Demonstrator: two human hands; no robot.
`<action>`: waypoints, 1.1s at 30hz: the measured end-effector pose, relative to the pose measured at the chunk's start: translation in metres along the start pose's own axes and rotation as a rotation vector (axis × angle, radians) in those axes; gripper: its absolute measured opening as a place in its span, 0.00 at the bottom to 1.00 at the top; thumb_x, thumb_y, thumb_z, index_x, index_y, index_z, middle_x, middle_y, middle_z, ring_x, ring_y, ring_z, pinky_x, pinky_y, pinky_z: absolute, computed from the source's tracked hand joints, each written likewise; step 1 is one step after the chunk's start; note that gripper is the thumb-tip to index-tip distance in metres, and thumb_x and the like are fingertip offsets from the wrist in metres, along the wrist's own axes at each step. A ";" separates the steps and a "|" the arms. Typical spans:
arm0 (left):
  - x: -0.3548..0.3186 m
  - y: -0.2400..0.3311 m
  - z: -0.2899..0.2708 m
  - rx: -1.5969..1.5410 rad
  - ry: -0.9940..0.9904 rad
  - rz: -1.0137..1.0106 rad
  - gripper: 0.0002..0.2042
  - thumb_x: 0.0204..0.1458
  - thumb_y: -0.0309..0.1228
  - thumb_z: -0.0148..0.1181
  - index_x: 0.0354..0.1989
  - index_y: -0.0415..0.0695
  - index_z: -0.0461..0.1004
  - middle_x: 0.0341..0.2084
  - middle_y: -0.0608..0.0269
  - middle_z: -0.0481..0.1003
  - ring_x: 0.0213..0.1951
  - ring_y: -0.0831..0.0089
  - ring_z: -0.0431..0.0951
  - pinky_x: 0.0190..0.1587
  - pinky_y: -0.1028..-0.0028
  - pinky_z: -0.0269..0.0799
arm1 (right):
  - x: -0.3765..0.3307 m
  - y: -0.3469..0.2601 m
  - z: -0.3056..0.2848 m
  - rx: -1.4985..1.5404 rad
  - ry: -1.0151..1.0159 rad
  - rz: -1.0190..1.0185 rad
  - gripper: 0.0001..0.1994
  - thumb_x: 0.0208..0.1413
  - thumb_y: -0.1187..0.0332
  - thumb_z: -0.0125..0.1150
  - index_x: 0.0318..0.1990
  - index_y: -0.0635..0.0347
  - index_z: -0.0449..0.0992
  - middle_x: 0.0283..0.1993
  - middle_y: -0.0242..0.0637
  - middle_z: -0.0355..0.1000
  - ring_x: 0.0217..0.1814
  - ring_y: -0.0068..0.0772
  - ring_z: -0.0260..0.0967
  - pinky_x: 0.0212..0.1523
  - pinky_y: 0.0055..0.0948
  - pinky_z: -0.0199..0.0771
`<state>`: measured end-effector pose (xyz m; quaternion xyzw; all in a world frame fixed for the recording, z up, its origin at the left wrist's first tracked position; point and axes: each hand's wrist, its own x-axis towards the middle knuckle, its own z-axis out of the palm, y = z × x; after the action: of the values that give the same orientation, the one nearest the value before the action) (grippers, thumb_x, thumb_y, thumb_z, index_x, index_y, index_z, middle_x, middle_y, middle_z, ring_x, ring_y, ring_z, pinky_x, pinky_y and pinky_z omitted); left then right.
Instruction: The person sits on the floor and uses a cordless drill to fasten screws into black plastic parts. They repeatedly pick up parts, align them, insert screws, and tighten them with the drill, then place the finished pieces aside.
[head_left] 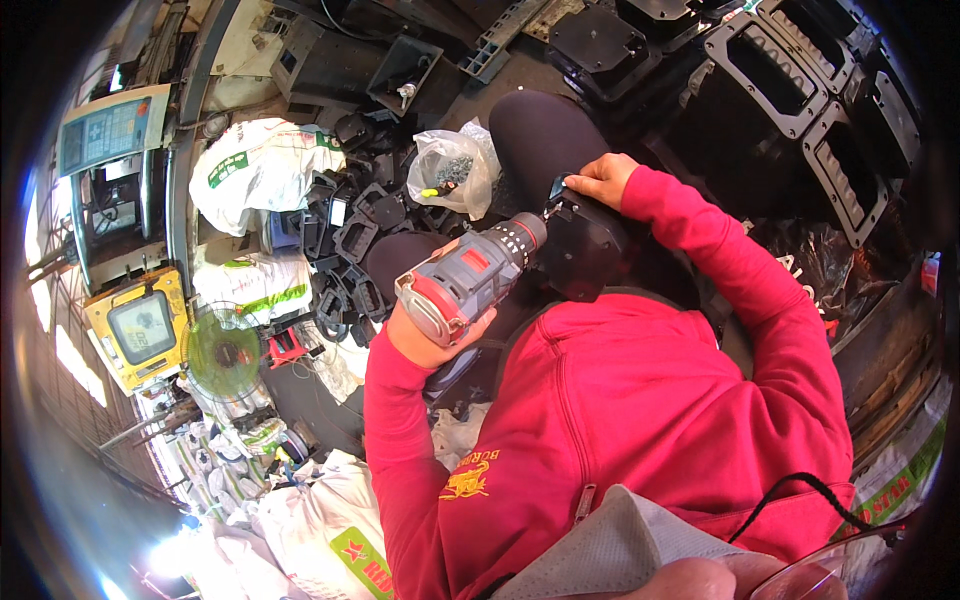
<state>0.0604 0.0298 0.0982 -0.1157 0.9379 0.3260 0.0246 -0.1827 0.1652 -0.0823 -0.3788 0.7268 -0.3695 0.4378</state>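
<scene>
A grey and red cordless drill (470, 280) lies in my left hand (415, 345), which is wrapped round its body, mostly beneath it. The chuck points right and away from me, and its bit meets the upper left edge of a black plastic part (590, 245). That part rests on my lap. My right hand (603, 180) is closed at the part's far edge, with thumb and fingers pinching a small dark piece there. Whether a screw sits at the bit's tip is too small to tell.
Just beyond my lap stands a clear plastic bag (480, 200) of small metal pieces. Left of it spreads a heap of black plastic parts (360, 235). Stacked black frames (830, 130) fill the far right. White sacks (255, 165) and a fan (222, 352) are at the left.
</scene>
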 end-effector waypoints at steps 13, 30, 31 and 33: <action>0.009 -0.001 -0.008 0.172 -0.043 0.198 0.34 0.40 0.31 0.69 0.57 0.38 0.61 0.47 0.54 0.71 0.49 0.61 0.73 0.54 0.68 0.67 | 0.002 -0.005 0.002 -0.043 -0.042 -0.019 0.23 0.57 0.48 0.52 0.37 0.60 0.81 0.33 0.49 0.77 0.37 0.48 0.75 0.42 0.39 0.73; 0.008 -0.014 0.006 0.045 -0.156 0.020 0.29 0.42 0.33 0.67 0.54 0.40 0.64 0.46 0.54 0.71 0.49 0.57 0.72 0.56 0.63 0.65 | 0.002 0.000 0.005 0.010 -0.091 -0.033 0.20 0.60 0.54 0.51 0.37 0.65 0.79 0.28 0.48 0.76 0.29 0.40 0.75 0.36 0.36 0.73; 0.011 -0.012 0.006 0.114 -0.105 0.120 0.30 0.42 0.32 0.67 0.55 0.40 0.64 0.46 0.55 0.71 0.48 0.57 0.72 0.56 0.63 0.65 | 0.003 0.000 0.005 0.008 -0.097 -0.029 0.20 0.60 0.54 0.51 0.37 0.65 0.79 0.28 0.48 0.76 0.29 0.40 0.75 0.35 0.36 0.73; 0.018 -0.005 0.007 0.106 -0.166 0.051 0.28 0.44 0.30 0.64 0.56 0.40 0.63 0.46 0.56 0.71 0.48 0.59 0.72 0.56 0.65 0.66 | 0.003 0.001 0.005 0.004 -0.077 -0.048 0.20 0.60 0.55 0.51 0.37 0.65 0.79 0.27 0.48 0.75 0.28 0.40 0.74 0.34 0.36 0.73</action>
<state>0.0442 0.0263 0.0877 -0.0628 0.9513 0.2848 0.1001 -0.1794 0.1622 -0.0854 -0.4091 0.6992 -0.3667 0.4574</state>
